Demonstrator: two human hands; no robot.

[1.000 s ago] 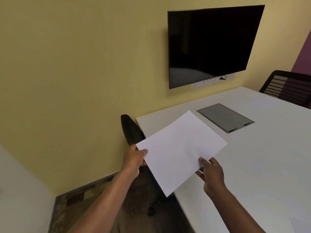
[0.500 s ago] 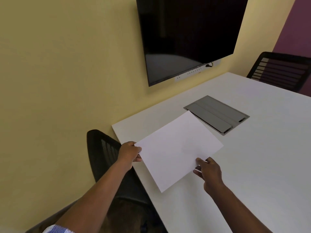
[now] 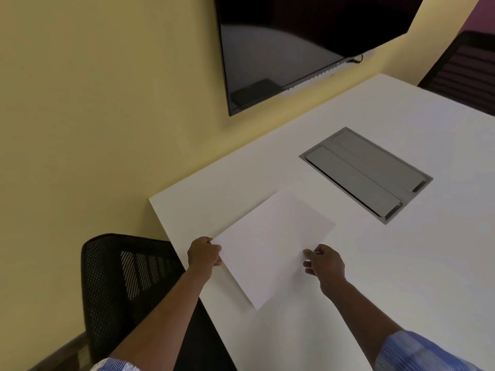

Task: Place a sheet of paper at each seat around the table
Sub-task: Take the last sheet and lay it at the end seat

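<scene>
We've got the sheet of paper (image 3: 270,247) pinched on both sides: our left hand (image 3: 204,253) is closed on its left corner, fingers curled under and thumb on top, and our right hand (image 3: 324,263) grips the near right edge, thumb pressed onto the sheet. It sits over the white table (image 3: 401,277), close to the near corner, right in front of the black mesh chair (image 3: 126,279) tucked against the table's edge. Whether the paper is already flat on the surface or just above it, we can't quite tell; it looks very low, with barely a shadow under it.

So this seat's placement looks nearly done. To land it well, we should turn the sheet a touch, since it lies skewed to the table edge, and square it up with the chair. Lay it down flat, far edge first, then let both pinches go together so it doesn't slide or curl. Keep it short of the grey cable hatch (image 3: 365,175) just beyond it, and keep the near corner fully on the table rather than hanging over the edge. The chair at far right (image 3: 466,84) has no sheet in view.
</scene>
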